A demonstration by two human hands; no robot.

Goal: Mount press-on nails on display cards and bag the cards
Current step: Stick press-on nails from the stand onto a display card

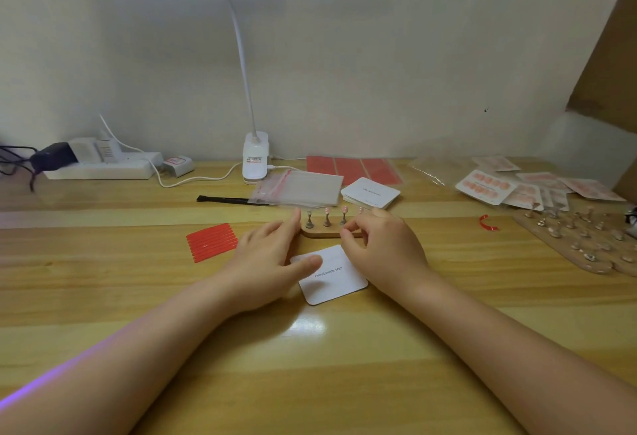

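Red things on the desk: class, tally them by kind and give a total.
Sheet of red strips: 1
Red sheets at the back: 3
Curled red strip: 1
Total: 5

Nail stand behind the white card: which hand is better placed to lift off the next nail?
Right hand: its fingertips sit at the nail stand, while the left hand holds down the card.

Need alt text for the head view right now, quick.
Left hand presses its thumb on a white display card on the wooden desk, while the right hand reaches to the small nail stand behind it.
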